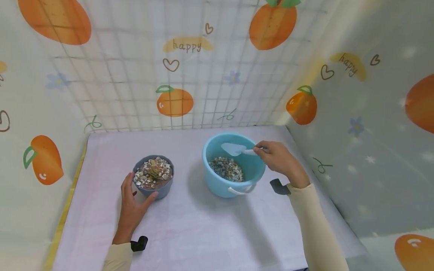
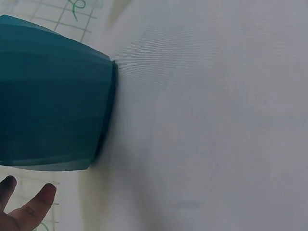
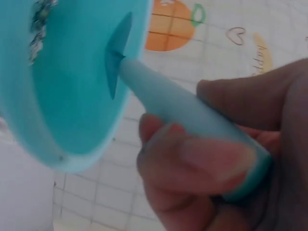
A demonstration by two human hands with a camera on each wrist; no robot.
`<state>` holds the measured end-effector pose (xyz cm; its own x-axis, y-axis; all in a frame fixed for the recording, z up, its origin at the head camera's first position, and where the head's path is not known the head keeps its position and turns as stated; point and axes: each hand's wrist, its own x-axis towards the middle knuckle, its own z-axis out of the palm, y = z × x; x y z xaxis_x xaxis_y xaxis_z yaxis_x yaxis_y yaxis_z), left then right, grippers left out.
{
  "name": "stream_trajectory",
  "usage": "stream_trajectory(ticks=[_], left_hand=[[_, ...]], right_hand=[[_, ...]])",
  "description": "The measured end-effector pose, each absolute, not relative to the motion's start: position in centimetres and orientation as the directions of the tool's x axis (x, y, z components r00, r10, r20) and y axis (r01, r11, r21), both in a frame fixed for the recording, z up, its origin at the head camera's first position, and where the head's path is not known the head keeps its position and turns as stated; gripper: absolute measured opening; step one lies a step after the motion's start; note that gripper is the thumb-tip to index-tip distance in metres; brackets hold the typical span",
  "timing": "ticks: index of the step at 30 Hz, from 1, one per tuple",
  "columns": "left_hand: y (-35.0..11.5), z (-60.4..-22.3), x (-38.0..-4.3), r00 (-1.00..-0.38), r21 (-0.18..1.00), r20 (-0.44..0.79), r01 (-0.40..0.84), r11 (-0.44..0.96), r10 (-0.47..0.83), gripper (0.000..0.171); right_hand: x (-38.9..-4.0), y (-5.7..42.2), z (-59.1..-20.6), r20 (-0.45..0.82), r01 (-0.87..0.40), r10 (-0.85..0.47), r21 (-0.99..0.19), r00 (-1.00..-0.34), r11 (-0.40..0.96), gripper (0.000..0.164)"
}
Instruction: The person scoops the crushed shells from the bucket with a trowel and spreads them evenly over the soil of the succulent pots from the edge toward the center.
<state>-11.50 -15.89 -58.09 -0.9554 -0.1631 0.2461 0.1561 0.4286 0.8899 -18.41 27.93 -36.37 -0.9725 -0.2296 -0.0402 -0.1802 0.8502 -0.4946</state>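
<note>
A blue-grey plant pot (image 1: 162, 192) stands upright on the table at left, with a small succulent (image 1: 154, 172) among pale pebbles. My left hand (image 1: 130, 210) holds it at the near left, thumb against the front and fingers along the left side; in the left wrist view two lower fingertips (image 2: 45, 192) show beside the pot (image 2: 53, 101), apart from it. My right hand (image 1: 278, 160) grips the pale handle (image 3: 178, 101) of a small trowel, its blade (image 1: 234, 149) over the inside of a light-blue bucket (image 1: 220, 186). The blade looks bare. Mixed small stones (image 1: 227, 169) lie in the bucket.
The bucket's white carrying handle (image 1: 239, 192) hangs at its front. A pale cloth (image 1: 190, 237) covers the table. Printed fabric walls (image 1: 210, 82) with oranges close off the back and both sides, with a wire grid showing behind the back one.
</note>
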Motion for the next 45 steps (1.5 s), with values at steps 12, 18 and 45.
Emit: stream_trajectory(ticks=[12, 18, 45], left_hand=[[-16.0, -58.0, -11.3, -0.957, 0.905, 0.232, 0.147, 0.399, -0.175, 0.105], [-15.7, -58.2, -11.3, -0.959, 0.909, 0.223, 0.140, 0.392, -0.173, 0.106], [-15.3, -58.2, -11.2, -0.959, 0.909, 0.227, 0.146, 0.390, -0.170, 0.108]], right_hand=[[-21.1, 25.3, -39.1, -0.210, -0.210, -0.264, -0.249, -0.941, 0.945, 0.011], [-22.0, 25.1, -39.7, -0.147, -0.273, -0.284, -0.087, -0.948, 0.958, 0.012], [-21.3, 25.4, -41.3, -0.252, -0.357, -0.365, -0.079, -0.896, 0.931, 0.004]])
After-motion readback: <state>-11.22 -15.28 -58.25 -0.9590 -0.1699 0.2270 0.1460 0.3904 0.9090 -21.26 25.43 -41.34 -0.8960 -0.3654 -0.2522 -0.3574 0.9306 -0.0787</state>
